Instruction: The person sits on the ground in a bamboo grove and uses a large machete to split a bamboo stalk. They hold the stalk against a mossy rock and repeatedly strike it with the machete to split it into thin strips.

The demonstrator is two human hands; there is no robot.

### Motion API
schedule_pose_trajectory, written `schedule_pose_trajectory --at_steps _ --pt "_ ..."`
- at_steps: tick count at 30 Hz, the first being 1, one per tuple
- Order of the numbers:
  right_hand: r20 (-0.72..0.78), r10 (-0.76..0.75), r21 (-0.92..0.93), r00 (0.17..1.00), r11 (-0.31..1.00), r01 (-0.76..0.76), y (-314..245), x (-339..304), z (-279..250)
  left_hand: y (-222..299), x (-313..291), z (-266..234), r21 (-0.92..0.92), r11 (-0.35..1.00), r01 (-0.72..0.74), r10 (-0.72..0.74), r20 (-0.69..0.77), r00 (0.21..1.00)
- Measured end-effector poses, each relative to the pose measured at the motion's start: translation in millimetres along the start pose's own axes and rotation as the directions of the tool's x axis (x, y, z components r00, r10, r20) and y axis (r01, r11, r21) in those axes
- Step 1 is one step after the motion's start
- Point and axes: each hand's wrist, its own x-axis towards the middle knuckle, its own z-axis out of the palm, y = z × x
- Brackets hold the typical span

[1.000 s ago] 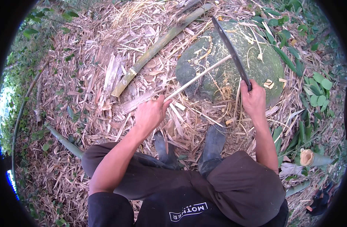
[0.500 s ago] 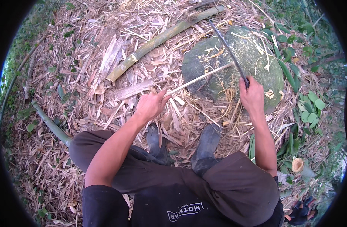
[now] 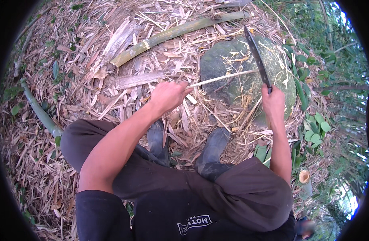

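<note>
My left hand (image 3: 169, 95) is closed around the near end of a thin, pale bamboo strip (image 3: 226, 77). The strip slants up to the right, and its far end lies over a large mossy green rock (image 3: 220, 56). In my right hand (image 3: 274, 103) I grip the dark handle of a long knife (image 3: 256, 56). Its dark blade points up and slightly left above the rock, with a row of small holes or marks along it. Blade and strip meet near the strip's far end; whether they touch I cannot tell. Shavings lie scattered on the rock.
A bamboo pole (image 3: 172, 34) lies across the litter beyond my left hand. Another green pole (image 3: 41, 110) lies at the left. A cut bamboo end (image 3: 304, 176) stands by my right knee. My boots (image 3: 212, 148) are planted before the rock, with leafy plants (image 3: 313, 128) to the right.
The view has shifted a little. The knife now shows more of its flat side and stands more upright near the strip's far end. Both hands keep their hold.
</note>
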Motion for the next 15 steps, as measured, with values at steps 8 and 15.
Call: schedule_pose_trajectory --at_steps 8,15 --pt "-0.137 0.043 0.189 0.99 0.982 -0.016 0.8 -14.7 -15.9 3.2 1.5 -13.2 0.004 1.0 -0.008 0.009 -0.013 1.0" --pt "0.243 0.223 0.67 0.944 0.665 -0.33 24.4 -5.5 18.4 -1.2 -0.6 5.8 0.008 1.0 -0.02 0.02 0.048 0.999"
